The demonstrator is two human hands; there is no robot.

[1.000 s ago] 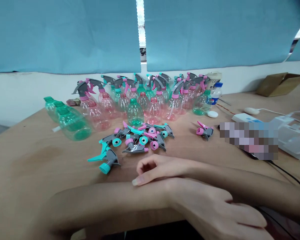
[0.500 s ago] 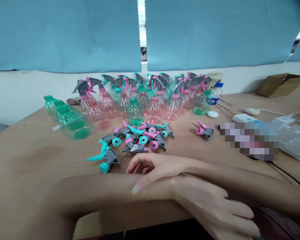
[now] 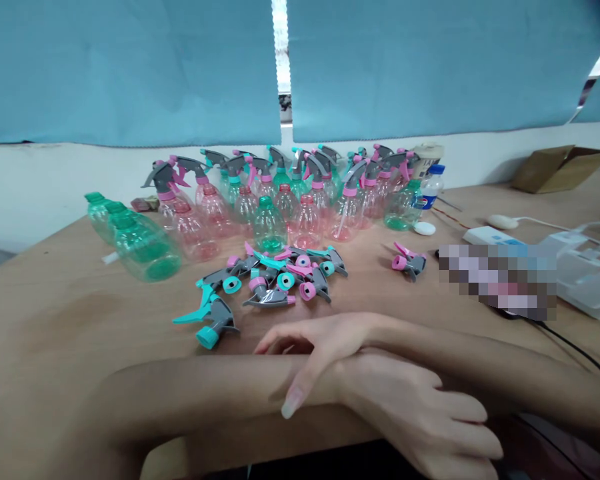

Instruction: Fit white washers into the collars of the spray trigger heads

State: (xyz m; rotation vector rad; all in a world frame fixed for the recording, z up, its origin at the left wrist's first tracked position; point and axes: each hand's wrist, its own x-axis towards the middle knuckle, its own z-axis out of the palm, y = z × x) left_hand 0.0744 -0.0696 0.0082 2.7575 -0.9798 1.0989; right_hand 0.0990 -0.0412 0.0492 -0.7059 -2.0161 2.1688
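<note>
My arms are crossed at the table's front edge. My right hand [image 3: 320,340] lies over my left wrist, thumb in front and fingers bent behind it. Below the right forearm, my left hand [image 3: 410,403] droops with its fingers bent together; their tips are hidden and no object shows in it. Nearest to the hands is a grey and teal spray trigger head [image 3: 215,320]. Behind it lies a pile of grey spray heads [image 3: 275,293] with pink or teal collars. Another pink-collared spray head [image 3: 409,261] lies apart on the right.
Pink and green spray bottles stand in rows at the back, some topped, some open like this green bottle [image 3: 270,227]. Green bottles [image 3: 145,243] lean at left. To the right are a blue-capped bottle [image 3: 433,190], white cap [image 3: 424,229], power strip [image 3: 495,241], cables and cardboard box [image 3: 555,170].
My right thumb has slid down over the left wrist. My left hand has shifted slightly left, its fingers more bent. The bottles and spray heads have stayed in place.
</note>
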